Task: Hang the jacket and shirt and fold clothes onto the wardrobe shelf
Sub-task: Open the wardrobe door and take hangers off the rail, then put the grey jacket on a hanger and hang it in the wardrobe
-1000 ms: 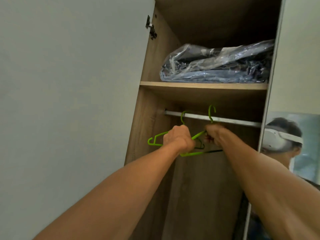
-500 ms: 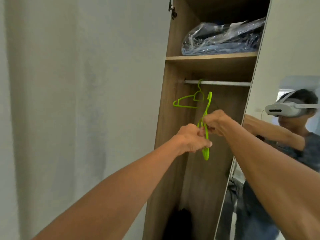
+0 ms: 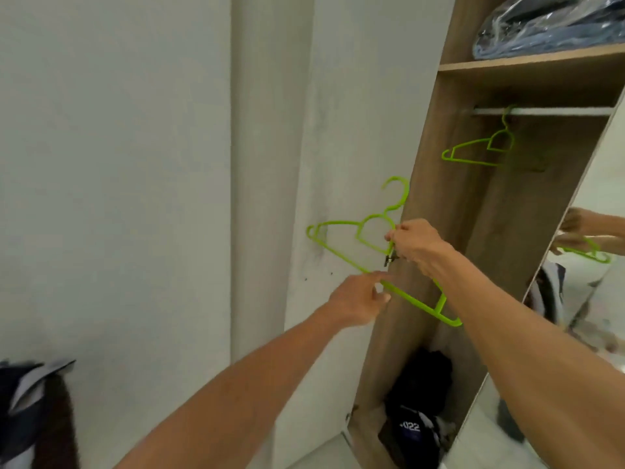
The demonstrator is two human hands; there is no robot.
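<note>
I hold a bright green plastic hanger (image 3: 416, 302) tilted in front of the wardrobe's left wooden side panel (image 3: 436, 184). My right hand (image 3: 417, 247) grips it at the centre, just below the hook. The outstretched index finger of my left hand (image 3: 358, 299) touches the hanger's lower bar, and its other fingers lie loose. A second green hanger (image 3: 473, 145) hangs empty on the metal rail (image 3: 558, 111) under the wooden shelf (image 3: 527, 60). Dark clothes (image 3: 419, 394) lie piled on the wardrobe floor. More dark and striped garments (image 3: 30, 411) show at the lower left edge.
A plastic-wrapped bundle of blue fabric (image 3: 548, 25) fills the shelf above the rail. The wardrobe's white door (image 3: 338, 130) stands open to the left. A mirrored door (image 3: 602, 265) on the right reflects my hands and the hanger. A white wall lies to the left.
The hanger has come off the rail and out of the wardrobe, down and to the left. My left hand has loosened from gripping it to one finger touching. My view has swung left and down.
</note>
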